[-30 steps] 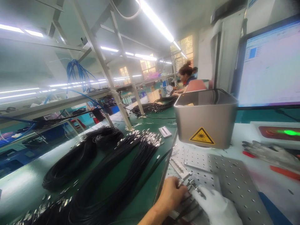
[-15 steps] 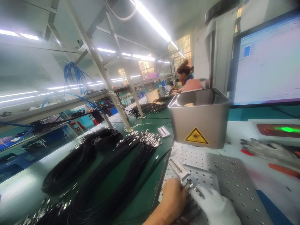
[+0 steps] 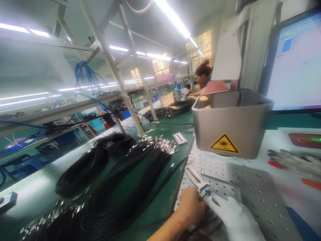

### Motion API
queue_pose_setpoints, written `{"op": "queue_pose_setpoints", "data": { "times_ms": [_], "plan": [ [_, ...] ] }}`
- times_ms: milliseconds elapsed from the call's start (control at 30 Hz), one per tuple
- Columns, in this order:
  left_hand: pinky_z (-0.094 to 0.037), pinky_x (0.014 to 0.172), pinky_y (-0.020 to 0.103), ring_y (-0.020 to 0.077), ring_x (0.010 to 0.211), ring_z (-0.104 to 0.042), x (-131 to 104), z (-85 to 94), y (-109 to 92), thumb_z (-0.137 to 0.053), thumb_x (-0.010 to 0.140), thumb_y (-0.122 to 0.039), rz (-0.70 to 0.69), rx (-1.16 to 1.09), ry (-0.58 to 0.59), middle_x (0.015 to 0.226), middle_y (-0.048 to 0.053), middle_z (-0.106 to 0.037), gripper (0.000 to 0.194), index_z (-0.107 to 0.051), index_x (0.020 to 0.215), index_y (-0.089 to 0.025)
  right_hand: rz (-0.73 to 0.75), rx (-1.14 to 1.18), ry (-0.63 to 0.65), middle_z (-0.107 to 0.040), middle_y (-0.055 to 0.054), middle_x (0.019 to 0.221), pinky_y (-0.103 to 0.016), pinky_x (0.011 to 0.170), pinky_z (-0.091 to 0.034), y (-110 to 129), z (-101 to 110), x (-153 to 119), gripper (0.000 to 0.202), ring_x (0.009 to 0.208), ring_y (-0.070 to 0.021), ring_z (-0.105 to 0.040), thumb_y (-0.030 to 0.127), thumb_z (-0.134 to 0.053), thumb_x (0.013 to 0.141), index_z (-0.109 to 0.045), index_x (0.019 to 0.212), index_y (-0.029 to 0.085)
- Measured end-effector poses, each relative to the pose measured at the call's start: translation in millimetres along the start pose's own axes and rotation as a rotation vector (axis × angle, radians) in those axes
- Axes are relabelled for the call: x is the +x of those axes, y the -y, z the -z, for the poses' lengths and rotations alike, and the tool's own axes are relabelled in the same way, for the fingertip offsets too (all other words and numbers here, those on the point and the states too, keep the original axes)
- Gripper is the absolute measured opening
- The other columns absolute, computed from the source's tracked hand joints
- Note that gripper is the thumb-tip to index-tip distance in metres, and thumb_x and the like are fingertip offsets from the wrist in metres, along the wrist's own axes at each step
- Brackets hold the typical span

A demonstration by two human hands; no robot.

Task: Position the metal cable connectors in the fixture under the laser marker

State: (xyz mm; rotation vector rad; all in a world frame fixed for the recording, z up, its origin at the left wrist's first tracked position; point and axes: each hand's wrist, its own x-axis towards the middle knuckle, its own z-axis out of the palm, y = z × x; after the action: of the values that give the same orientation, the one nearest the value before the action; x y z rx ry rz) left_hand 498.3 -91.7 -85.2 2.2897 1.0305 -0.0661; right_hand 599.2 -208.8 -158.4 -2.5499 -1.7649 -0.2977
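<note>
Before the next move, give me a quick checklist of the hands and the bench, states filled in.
1. Both hands gloved: not ok. Right hand wears white, left hand is bare.
2. Both hands at the slotted metal fixture: ok, at its near end.
3. Left grip secure: cannot tell, fingers mostly hidden.
4. Fixture seated flat on the perforated plate: cannot tell.
5. Hands apart from the metal box with the yellow warning sign: ok.
6. Gray glove off the plate: ok, it lies to the right.
</note>
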Motion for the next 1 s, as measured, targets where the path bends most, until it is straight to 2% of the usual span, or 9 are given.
{"op": "queue_pose_setpoints", "data": {
  "times_ms": [100,200,267,367,433,533,667,833,1000],
  "plan": [
    [-0.027,0.060,0.031,0.0149,0.064,-0.040,0,4.2,6,-0.064,0.067,-0.021,-0.014,-0.030,0.017,0.060,-0.003,-0.043,0.017,-0.050,0.057,-0.020,0.001,-0.126,0.003,-0.067,0.006,0.122,-0.029,0.057,-0.056,5,5,1,0.075,0.080,-0.0194,-0.067,-0.007,-0.039,0.079,-0.065,0.121,0.049],
    [-0.030,0.059,0.028,0.0141,0.065,-0.045,-4,16.5,24,-0.069,0.064,-0.023,-0.001,-0.170,0.065,0.061,-0.004,-0.047,0.012,-0.058,0.063,-0.018,0.006,-0.167,0.000,-0.067,0.009,0.122,-0.027,0.056,-0.055,8,8,0,0.080,0.082,-0.0189,-0.067,-0.012,-0.041,0.072,-0.065,0.120,0.049],
    [-0.033,0.060,0.027,0.0133,0.064,-0.047,-7,24.8,38,-0.064,0.067,-0.020,0.011,-0.223,0.089,0.060,-0.005,-0.050,0.004,-0.062,0.067,-0.017,0.001,-0.166,0.016,-0.066,0.009,0.122,-0.026,0.055,-0.054,9,10,1,0.082,0.083,-0.0192,-0.067,-0.012,-0.042,0.070,-0.065,0.120,0.048],
    [-0.036,0.062,0.027,0.0131,0.061,-0.050,-11,29.4,49,-0.057,0.071,-0.016,-0.004,-0.300,0.103,0.061,-0.004,-0.056,0.010,-0.066,0.073,-0.016,-0.015,-0.141,0.050,-0.066,0.007,0.124,-0.027,0.057,-0.054,9,11,2,0.078,0.084,-0.0203,-0.068,-0.009,-0.043,0.072,-0.064,0.122,0.047],
    [-0.038,0.062,0.027,0.0139,0.061,-0.052,-11,26.7,44,-0.055,0.073,-0.015,-0.026,-0.356,0.044,0.063,-0.003,-0.058,0.011,-0.066,0.075,-0.016,-0.005,-0.127,0.044,-0.066,0.007,0.125,-0.026,0.058,-0.054,9,11,2,0.079,0.083,-0.0198,-0.067,-0.009,-0.044,0.071,-0.064,0.123,0.047],
    [-0.038,0.062,0.026,0.0154,0.063,-0.056,-9,20.3,24,-0.053,0.076,-0.011,-0.059,-0.396,-0.059,0.064,-0.003,-0.058,0.014,-0.064,0.082,-0.016,0.014,-0.142,0.001,-0.066,0.010,0.123,-0.026,0.055,-0.053,8,10,1,0.081,0.079,-0.0187,-0.066,-0.011,-0.045,0.068,-0.065,0.121,0.048],
    [-0.040,0.073,0.028,0.0187,0.082,-0.059,-8,14.4,4,-0.052,0.080,-0.009,-0.087,-0.204,-0.088,0.082,0.003,-0.065,0.016,-0.064,0.086,-0.016,-0.011,-0.075,-0.025,-0.068,0.008,0.118,-0.025,0.058,-0.054,7,13,-1,0.075,0.083,-0.0189,-0.067,-0.006,-0.048,0.074,-0.065,0.120,0.049],
    [-0.040,0.087,0.030,0.0215,0.099,-0.057,-5,3.2,10,-0.049,0.082,-0.006,-0.117,-0.130,-0.097,0.103,0.010,-0.066,0.021,-0.065,0.094,-0.014,-0.035,0.056,-0.033,-0.069,0.004,0.115,-0.023,0.061,-0.053,4,14,-1,0.062,0.085,-0.0187,-0.066,0.003,-0.053,0.079,-0.066,0.119,0.049],
    [-0.040,0.085,0.032,0.0229,0.091,-0.056,4,-4.0,11,-0.043,0.086,-0.012,-0.112,-0.174,-0.065,0.097,0.009,-0.065,0.021,-0.063,0.089,-0.017,-0.139,0.140,-0.044,-0.071,0.004,0.104,-0.026,0.064,-0.057,7,13,1,0.056,0.083,-0.0198,-0.067,0.008,-0.049,0.086,-0.068,0.113,0.053]
  ]
}}
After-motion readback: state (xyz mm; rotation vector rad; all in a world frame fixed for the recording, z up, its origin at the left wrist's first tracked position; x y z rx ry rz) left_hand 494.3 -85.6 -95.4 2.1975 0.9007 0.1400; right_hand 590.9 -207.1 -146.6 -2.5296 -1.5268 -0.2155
